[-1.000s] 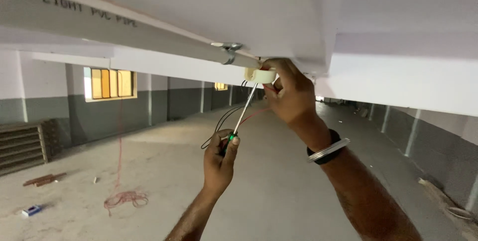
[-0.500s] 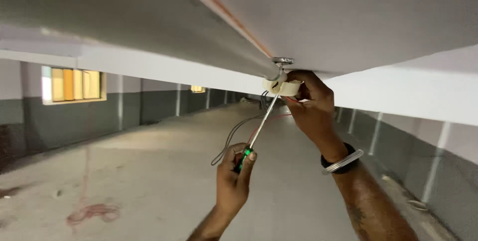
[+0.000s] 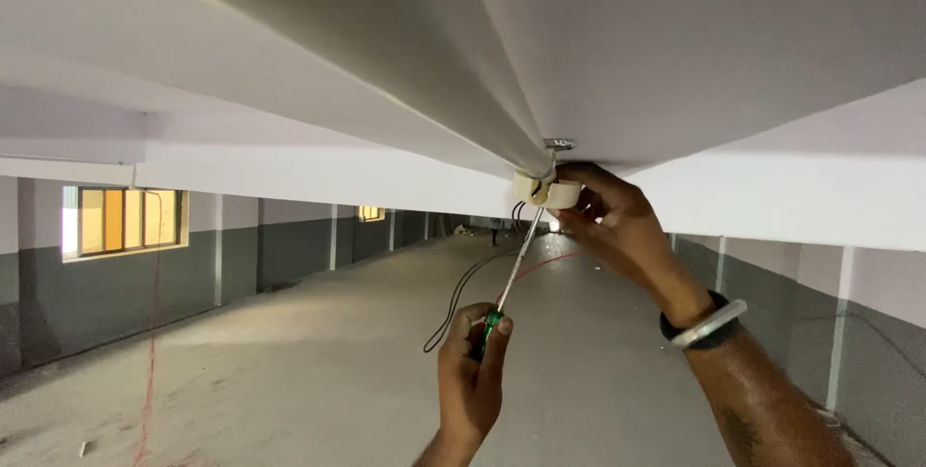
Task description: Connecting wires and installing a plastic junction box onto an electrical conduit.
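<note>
Reaching overhead, the right hand (image 3: 612, 221) grips a white ceiling fitting (image 3: 550, 192) at 12 o'clock; the left hand (image 3: 473, 370) clutches a green-handled screwdriver (image 3: 511, 274) below it.

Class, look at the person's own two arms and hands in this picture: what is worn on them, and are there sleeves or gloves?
Both hands are bare, no gloves, no sleeves in view. The right wrist carries a black band with a pale bangle beside it. The left hand and wrist wear nothing.

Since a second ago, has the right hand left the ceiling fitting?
No. The right hand still grips the white fitting at the pipe clamp; only the camera shifted.
</note>
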